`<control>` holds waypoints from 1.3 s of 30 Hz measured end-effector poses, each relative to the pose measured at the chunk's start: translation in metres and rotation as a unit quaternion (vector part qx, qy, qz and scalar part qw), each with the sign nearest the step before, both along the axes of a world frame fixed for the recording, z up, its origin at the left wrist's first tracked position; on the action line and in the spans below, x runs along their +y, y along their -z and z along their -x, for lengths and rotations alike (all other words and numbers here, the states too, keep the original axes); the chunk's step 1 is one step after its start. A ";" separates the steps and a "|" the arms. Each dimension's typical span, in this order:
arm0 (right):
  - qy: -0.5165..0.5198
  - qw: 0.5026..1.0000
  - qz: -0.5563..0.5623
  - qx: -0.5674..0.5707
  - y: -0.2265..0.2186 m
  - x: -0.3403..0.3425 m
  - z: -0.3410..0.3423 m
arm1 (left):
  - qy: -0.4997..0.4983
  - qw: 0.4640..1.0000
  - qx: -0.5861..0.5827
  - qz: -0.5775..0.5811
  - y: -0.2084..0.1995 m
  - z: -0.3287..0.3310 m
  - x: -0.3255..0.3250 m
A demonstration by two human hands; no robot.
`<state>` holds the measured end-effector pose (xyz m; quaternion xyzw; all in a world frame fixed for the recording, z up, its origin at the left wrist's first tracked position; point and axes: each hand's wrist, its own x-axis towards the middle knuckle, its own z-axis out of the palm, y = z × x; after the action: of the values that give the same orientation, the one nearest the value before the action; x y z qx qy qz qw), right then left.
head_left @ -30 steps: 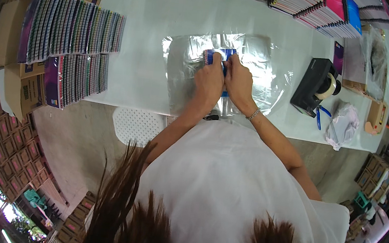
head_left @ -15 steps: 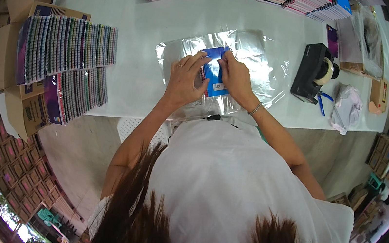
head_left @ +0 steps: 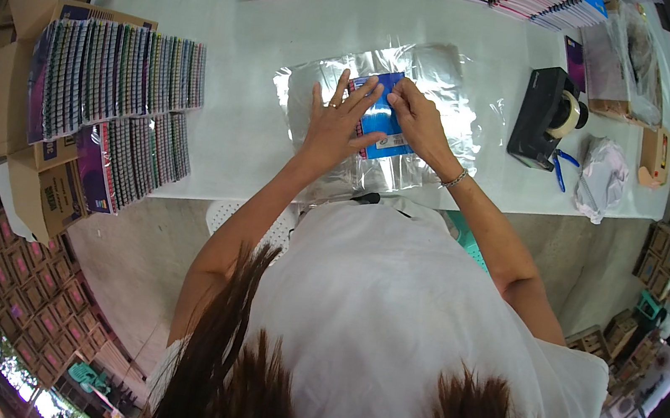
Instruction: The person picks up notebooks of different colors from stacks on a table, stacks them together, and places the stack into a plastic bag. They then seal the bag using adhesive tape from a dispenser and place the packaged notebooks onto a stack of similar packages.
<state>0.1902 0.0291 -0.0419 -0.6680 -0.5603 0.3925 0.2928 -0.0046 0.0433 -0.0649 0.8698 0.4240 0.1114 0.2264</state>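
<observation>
A small blue spiral notebook (head_left: 383, 117) lies on clear plastic sheets (head_left: 434, 66) in front of me, its spiral edge on the left. My left hand (head_left: 341, 124) rests with spread fingers over the notebook's left side, and its thumb reaches across the lower part of the cover. At the upper right edge of the notebook, my right hand (head_left: 416, 121) is closed with curled fingers. What those fingertips pinch, notebook edge or plastic, is hidden.
At the left, an open cardboard box (head_left: 13, 95) holds rows of spiral notebooks (head_left: 119, 79). More notebook stacks (head_left: 515, 0) line the far edge. On the right are a black tape dispenser (head_left: 538, 117), blue cutters (head_left: 560, 169) and crumpled white plastic (head_left: 602, 178).
My left fingers have spread wider and lie flatter over the notebook. My right hand has shifted slightly right, its fingers more curled. The notebook appears slightly tilted compared with before.
</observation>
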 end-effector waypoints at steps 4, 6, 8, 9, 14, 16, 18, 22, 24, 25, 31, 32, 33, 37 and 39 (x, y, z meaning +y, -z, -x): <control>0.008 0.999 0.039 -0.009 -0.010 0.002 0.006 | 0.007 1.000 -0.015 0.019 0.007 -0.004 0.000; 0.018 0.999 0.031 -0.017 -0.008 0.001 0.010 | 0.013 1.000 -0.013 0.012 0.006 -0.006 0.001; 0.029 0.999 0.026 -0.026 -0.005 0.002 0.014 | 0.016 1.000 -0.014 0.012 0.009 -0.006 0.001; 0.031 0.998 0.043 -0.027 -0.006 0.002 0.015 | 0.017 1.000 -0.015 0.013 0.011 -0.006 0.000; 0.040 0.996 0.068 -0.033 -0.010 0.004 0.019 | 0.009 0.998 -0.020 0.060 0.000 -0.010 0.001; 0.033 0.997 0.058 -0.029 -0.010 0.005 0.019 | 0.005 0.997 -0.031 0.073 -0.001 -0.010 0.002; 0.014 0.998 0.045 -0.030 -0.008 0.006 0.017 | -0.001 0.996 -0.045 0.082 0.000 -0.009 0.001; -0.062 0.995 0.018 -0.078 -0.007 0.012 0.008 | -0.003 0.994 -0.060 0.088 0.002 -0.009 0.004; -0.123 0.983 0.023 -0.132 -0.020 0.019 0.002 | -0.010 0.994 -0.043 0.099 -0.002 -0.009 0.004; -0.157 0.973 0.035 -0.166 -0.030 0.025 -0.003 | -0.011 0.994 -0.044 0.098 -0.002 -0.009 0.004; -0.304 0.943 -0.061 -0.120 -0.023 0.033 -0.040 | -0.012 0.993 -0.051 0.101 -0.006 -0.008 0.003; -0.292 0.946 -0.094 -0.104 -0.019 0.028 -0.040 | -0.012 0.994 -0.052 0.100 -0.005 -0.008 0.002; -0.280 0.948 -0.127 -0.088 -0.016 0.023 -0.041 | -0.011 0.994 -0.053 0.098 -0.004 -0.008 0.003; -0.251 0.960 -0.085 -0.089 -0.016 0.007 -0.034 | -0.017 0.991 -0.063 0.117 -0.005 -0.007 0.001; -0.231 0.960 -0.108 -0.113 -0.010 0.002 -0.029 | -0.015 0.987 -0.106 0.119 0.000 -0.005 0.000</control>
<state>0.2189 0.0309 -0.0323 -0.5245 -0.7680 0.3089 0.1992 0.0004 0.0432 -0.0647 0.8134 0.4208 0.1549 0.3705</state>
